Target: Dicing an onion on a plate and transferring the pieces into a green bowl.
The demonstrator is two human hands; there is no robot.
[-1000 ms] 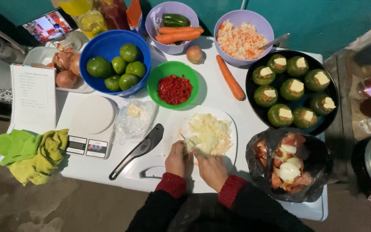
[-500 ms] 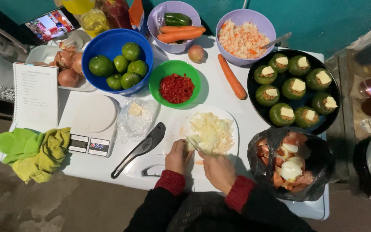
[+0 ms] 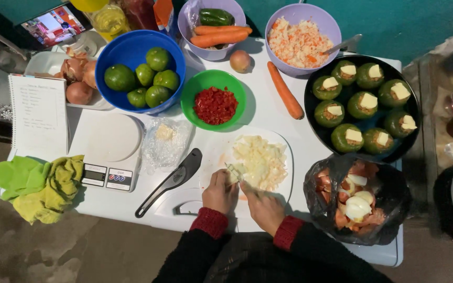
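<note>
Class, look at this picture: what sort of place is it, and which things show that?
Probably a home kitchen worktable: a white cutting board with chopped onion, a pan of stuffed green peppers and a kitchen scale.

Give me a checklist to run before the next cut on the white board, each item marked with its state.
1. Left hand steadies the piece being cut at the pile's edge: ok.
2. Right hand grips the knife: cannot tell, the blade is barely visible.
3. Left fingertips clear of the blade: cannot tell.
4. Chopped onion stays on the white cutting board: ok.
5. Bare board left near the hands: ok, a narrow strip.
6. Black utensil lies off the board, apart from both hands: ok.
</note>
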